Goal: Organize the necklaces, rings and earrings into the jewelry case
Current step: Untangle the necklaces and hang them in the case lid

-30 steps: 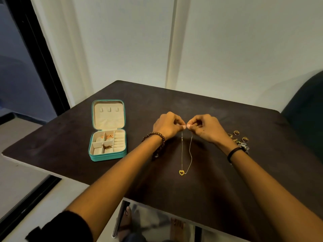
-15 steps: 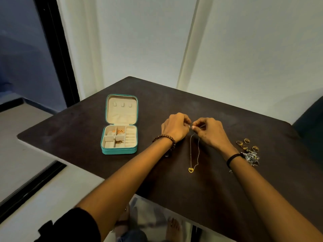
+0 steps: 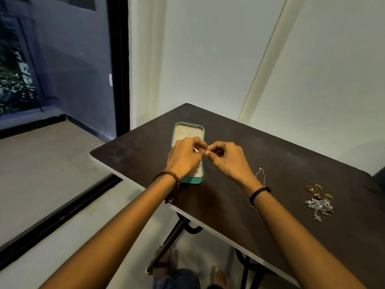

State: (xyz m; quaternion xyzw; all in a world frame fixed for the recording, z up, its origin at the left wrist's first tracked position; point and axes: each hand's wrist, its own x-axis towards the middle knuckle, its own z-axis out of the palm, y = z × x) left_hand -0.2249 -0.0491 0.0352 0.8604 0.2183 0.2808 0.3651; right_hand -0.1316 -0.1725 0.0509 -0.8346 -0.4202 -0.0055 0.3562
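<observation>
Head view shows the left hand [image 3: 185,157] and right hand [image 3: 227,159] meeting fingertip to fingertip, each with thumb and forefinger pinched tight on a fine strand that appears to be the gold necklace [image 3: 261,176]; the strand is too thin to follow between the fingers. A loose stretch of its chain shows just past the right wrist, over the dark table [image 3: 291,163]. Both hands hover above the open teal jewelry case [image 3: 188,127], the left covering most of its compartments, while the cream lid lies flat behind them with its small hooks showing. A brown beaded bracelet [image 3: 168,178] circles the left wrist and a black band [image 3: 259,191] the right. Well apart to the right, several gold rings [image 3: 318,190] lie on the table, with a tangle of silver jewelry [image 3: 318,206] touching them on the near side.
</observation>
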